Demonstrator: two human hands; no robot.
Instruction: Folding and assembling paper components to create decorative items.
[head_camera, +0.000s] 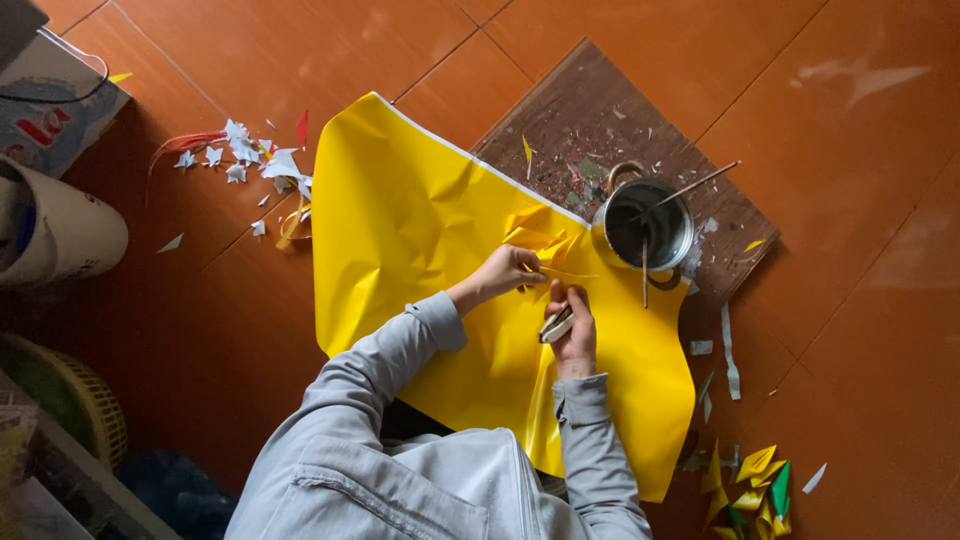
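Yellow glossy paper (420, 230), a large creased sheet, lies spread over the red-brown tiled floor (250, 50) and serves as the landmark here. In the head view, the person's left hand (505, 272) rests near the middle of the sheet, its fingers pinched narrow on a folded, crumpled part of the yellow paper (535, 240). Just right of it, still over the sheet, the right hand (572, 325) has its fingers wrapped around a small pale tool (556, 325), possibly a cutter; its exact kind is too small to tell. The two hands are close together, almost touching. Both arms wear grey sleeves (380, 370) that come in from the sheet's lower edge.

Touching the sheet's upper right edge stands a metal tin (648, 225) with thin sticks (690, 187) lying across its rim. The tin sits on a worn dark wooden board (590, 110), which the sheet partly covers. Left of the sheet, white and red paper scraps (245, 155) are scattered on the floor. Farther left lies a white cylindrical container (60, 235). Below the sheet's lower right corner sits a pile of folded yellow and green paper pieces (755, 485), and white strips (728, 350) lie beside the sheet's right edge.
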